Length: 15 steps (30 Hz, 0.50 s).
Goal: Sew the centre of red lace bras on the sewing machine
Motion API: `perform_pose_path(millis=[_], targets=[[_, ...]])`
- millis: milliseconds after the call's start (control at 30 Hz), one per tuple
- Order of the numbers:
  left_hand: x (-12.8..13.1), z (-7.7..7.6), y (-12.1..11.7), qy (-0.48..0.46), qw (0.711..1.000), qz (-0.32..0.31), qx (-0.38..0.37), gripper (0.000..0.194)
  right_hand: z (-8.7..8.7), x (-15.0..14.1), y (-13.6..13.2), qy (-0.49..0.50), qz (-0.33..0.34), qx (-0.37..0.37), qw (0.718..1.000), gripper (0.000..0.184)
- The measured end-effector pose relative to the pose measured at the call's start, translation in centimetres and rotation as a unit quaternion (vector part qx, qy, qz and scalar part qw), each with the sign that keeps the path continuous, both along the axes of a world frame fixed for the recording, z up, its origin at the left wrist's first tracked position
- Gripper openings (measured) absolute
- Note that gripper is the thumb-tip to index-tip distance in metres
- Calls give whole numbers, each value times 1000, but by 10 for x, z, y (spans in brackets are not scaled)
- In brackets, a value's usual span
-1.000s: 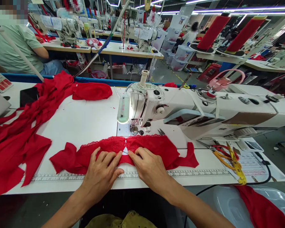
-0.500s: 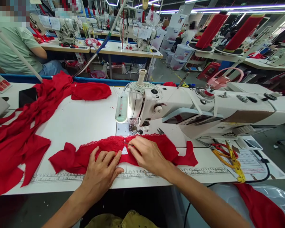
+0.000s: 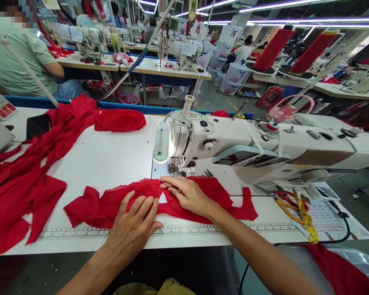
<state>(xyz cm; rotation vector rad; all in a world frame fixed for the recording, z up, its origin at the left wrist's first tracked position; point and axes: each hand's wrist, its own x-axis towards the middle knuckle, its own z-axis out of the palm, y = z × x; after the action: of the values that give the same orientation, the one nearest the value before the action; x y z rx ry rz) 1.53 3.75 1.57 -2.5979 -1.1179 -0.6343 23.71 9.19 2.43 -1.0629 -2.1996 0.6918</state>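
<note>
Orange-handled scissors [image 3: 285,209] lay on the surface [image 3: 110,159] at the right, a yellow tape measure [image 3: 310,230] draped over them, beside a printed sheet [image 3: 329,217]. Farther back stood red thread cones [image 3: 273,48] and stacked plastic bins [image 3: 230,86]; a co-worker [image 3: 26,67] in pale green sat at the left.

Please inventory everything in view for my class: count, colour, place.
table: one, white, foreground
garment piece: one, red, lace-edged, on table
white triangle: one, white, in garment piece's middle
printed ruler: one, black markings, along table's front edge
nearest sewing machine: one, white, centre to right
farther machines: several, white, background
fabric heap: one, red, left
thread cones: two, red, upper right
scissors: count unclear, orange and red handles, table's right
tape measure: one, yellow, across scissors
plastic boxes: several, translucent, background
seated person: one, pale-green top, upper left
thin tool: one, dark, in right hand
left hand: one, bare, on garment piece's left
right hand: one, bare, at garment piece's middle
</note>
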Motion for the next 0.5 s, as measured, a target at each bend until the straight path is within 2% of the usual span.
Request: perform_pose_path(millis=[133, 367, 500], targets=[[3, -2, 8, -8, 999, -48, -5, 42, 4, -1, -6, -28, -18, 11, 999, 50], [2, -8, 11, -66, 997, -36, -18, 45, 7, 14, -19, -123, -89, 34, 988, 49], [3, -9, 11, -91, 995, -33, -16, 45, 12, 17, -20, -114, -115, 63, 985, 37]])
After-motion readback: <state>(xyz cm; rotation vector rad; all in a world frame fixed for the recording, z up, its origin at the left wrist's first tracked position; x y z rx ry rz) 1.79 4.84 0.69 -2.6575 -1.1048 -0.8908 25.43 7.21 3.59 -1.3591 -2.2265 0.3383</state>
